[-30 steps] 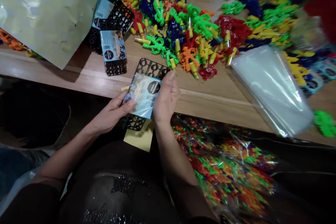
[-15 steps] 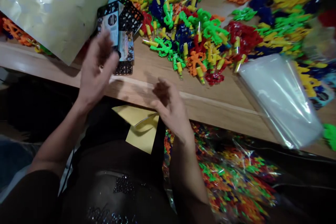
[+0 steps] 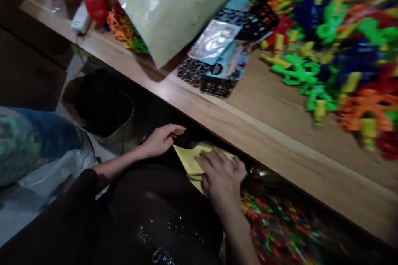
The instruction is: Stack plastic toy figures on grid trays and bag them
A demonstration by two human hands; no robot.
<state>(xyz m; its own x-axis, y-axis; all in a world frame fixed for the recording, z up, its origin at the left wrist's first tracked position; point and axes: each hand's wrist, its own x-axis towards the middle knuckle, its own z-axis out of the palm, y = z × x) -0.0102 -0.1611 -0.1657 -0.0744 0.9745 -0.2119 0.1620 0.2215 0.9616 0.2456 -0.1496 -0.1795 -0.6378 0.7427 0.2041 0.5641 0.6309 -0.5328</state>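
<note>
Yellow paper [image 3: 185, 158] below table [image 3: 264, 140] edge; R hand [image 3: 221, 176] now spread on it, grip released; L hand [image 3: 160, 140] by its corner, grip can't tell. ½ s ago both were up nr table.

The person's right hand [image 3: 221, 174] is resting, fingers spread, on yellow paper [image 3: 185, 158] below the worktop [image 3: 248, 118], while the left hand [image 3: 161, 140] is hanging beside the paper's left corner. Labelled black grids [image 3: 219, 87] are lying between a pale sheet [image 3: 174, 16] and colourful plastic figures [image 3: 298, 68].
</note>
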